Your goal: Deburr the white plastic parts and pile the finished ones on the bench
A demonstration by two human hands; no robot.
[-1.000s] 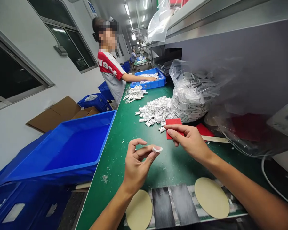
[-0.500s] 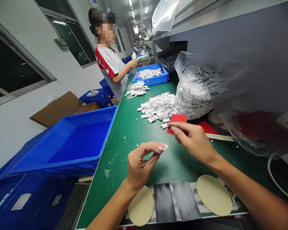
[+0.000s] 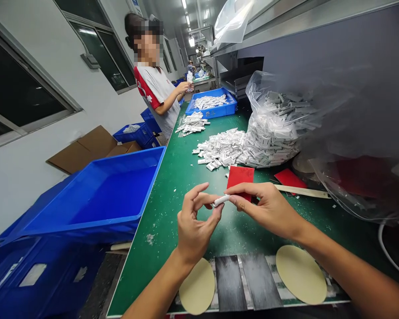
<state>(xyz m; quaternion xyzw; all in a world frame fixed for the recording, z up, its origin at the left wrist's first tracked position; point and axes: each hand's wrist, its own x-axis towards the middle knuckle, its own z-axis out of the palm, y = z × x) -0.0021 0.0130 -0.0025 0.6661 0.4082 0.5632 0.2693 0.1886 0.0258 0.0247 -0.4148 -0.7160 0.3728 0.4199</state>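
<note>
My left hand (image 3: 197, 221) pinches a small white plastic piece (image 3: 221, 200) between thumb and fingertips, its other fingers raised and curved. Closed as well, my right hand (image 3: 269, 206) meets the right end of that piece with thumb and index fingertip. A red square sheet (image 3: 240, 176), like sandpaper, shows behind the right index finger; how the fingers grip it is hidden. Beyond the hands lies a heap of white plastic pieces (image 3: 221, 148), against a clear plastic bag (image 3: 274, 133) full of similar ones.
On the green bench (image 3: 166, 204) are white crumbs, another red sheet (image 3: 290, 178) and a pale strip (image 3: 302, 191). Two yellowish ovals and dusty dark strips (image 3: 231, 283) line the near edge. Left stands a blue bin (image 3: 96, 221). A co-worker (image 3: 159, 93) handles white pieces beside a blue tray (image 3: 216, 113).
My right hand has moved left and down, bringing its fingertips from the red sheet's edge to the white piece. The piece in my left hand has turned and shows more of its length.
</note>
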